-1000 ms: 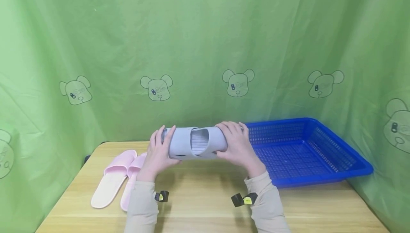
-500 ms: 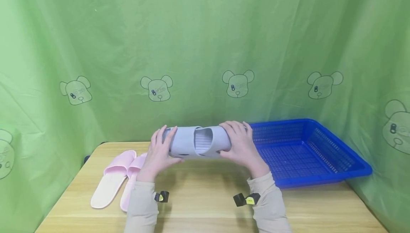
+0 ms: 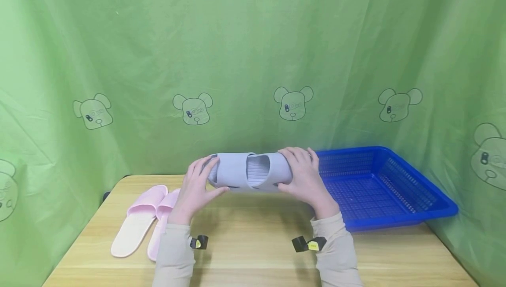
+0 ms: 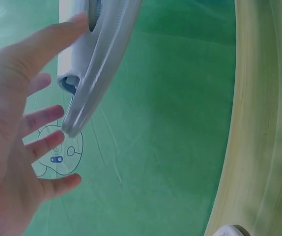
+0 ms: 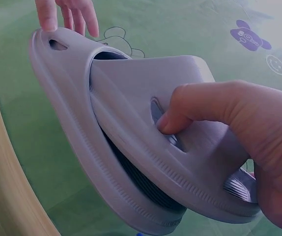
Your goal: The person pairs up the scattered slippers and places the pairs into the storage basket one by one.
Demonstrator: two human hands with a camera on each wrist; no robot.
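A pair of grey slide slippers point(image 3: 233, 170), one tucked into the other, is held above the table. My right hand point(image 3: 302, 175) grips their right end; in the right wrist view its thumb presses at a cutout in the strap of one slipper point(image 5: 131, 83). At the other end is my left hand point(image 3: 197, 186), fingers spread. Its thumb point(image 4: 57, 39) touches the strap's side in the left wrist view, and several fingers stretch out past the sole's end. The right hand's other fingers are mostly hidden behind the slippers.
Two pink slippers point(image 3: 148, 201) lie side by side at the table's left, one partly behind my left arm. A blue plastic basket point(image 3: 395, 223) stands at the right. Behind the wooden table point(image 3: 245, 252) hangs a green curtain point(image 3: 245, 59).
The grey slippers and my right hand have shifted a little to the right. The left hand has stayed nearly in place, and its thumb and fingers have spread wider.
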